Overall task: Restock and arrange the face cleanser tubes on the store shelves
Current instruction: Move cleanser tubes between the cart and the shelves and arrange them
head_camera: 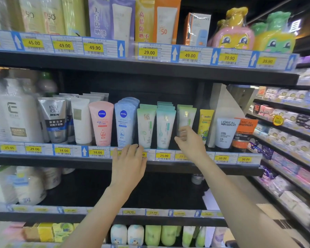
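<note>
1. Cleanser tubes stand cap-down in a row on the middle shelf (104, 162), behind a strip of yellow price tags (164, 155).
2. From left to right the row holds a grey men's tube (54, 120), a white tube (81, 120), a pink tube (101, 123), a blue tube (123, 124), two pale green tubes (145, 127) (165, 129), a third pale green tube (186, 116), a yellow tube (205, 124), a white men's tube (225, 132) and an orange tube (243, 133).
3. More tubes of the same kinds stand in files behind the blue and green ones.
4. The right hand (191, 143) reaches up to the third pale green tube; its fingers (183, 129) are curled against the lower front of that tube, and the tube looks pinched between thumb and fingertips, though motion blur makes the grip hard to read.
5. The left hand (128, 163) lies flat over the shelf edge, fingers straight and close together, fingertips (132, 147) touching the price strip just below the blue tube and the first green tube; it holds nothing.
6. Large white bottles (16, 119) stand at the left end of the same shelf.
7. The shelf above carries boxed sunscreens (157, 20) and two cartoon-faced packs (234, 36).
8. The shelf below holds white pouches (29, 187) at its left.
</note>
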Demonstrator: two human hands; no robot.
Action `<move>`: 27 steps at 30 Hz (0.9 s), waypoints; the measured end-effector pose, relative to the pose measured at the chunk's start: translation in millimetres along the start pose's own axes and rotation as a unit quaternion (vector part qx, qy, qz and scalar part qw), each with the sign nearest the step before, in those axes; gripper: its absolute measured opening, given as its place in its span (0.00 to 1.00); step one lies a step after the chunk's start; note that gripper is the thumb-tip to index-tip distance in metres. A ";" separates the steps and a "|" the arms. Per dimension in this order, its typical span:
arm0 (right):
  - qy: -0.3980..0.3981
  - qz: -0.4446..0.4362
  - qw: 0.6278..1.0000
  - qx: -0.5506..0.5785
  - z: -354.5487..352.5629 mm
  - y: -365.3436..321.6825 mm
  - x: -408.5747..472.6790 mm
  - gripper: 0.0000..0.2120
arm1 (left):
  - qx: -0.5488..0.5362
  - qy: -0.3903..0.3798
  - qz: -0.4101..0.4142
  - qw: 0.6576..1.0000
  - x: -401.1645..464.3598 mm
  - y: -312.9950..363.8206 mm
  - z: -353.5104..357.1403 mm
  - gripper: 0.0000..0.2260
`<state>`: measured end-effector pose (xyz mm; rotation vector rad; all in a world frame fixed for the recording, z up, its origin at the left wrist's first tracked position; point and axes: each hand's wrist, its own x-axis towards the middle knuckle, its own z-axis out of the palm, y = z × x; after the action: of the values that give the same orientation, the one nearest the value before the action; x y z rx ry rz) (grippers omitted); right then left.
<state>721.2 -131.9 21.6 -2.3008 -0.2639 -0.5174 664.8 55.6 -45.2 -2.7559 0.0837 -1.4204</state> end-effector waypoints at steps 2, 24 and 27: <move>0.005 -0.017 1.000 -0.020 -8.6 5.9 -6.8 0.16 | -0.013 0.002 0.015 1.000 1.0 9.8 -3.3 0.15; 0.029 0.112 0.907 -0.404 -133.4 150.5 -130.5 0.15 | -0.181 -0.071 0.256 0.947 17.2 232.4 24.6 0.09; 0.043 0.150 0.893 -0.422 -144.3 170.4 -150.5 0.14 | -0.209 -0.055 0.289 0.933 14.1 263.9 30.0 0.04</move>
<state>602.3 -359.1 -60.5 -3.0586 0.4557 -0.6508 689.7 -208.3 -67.1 -2.7296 1.2090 -1.1764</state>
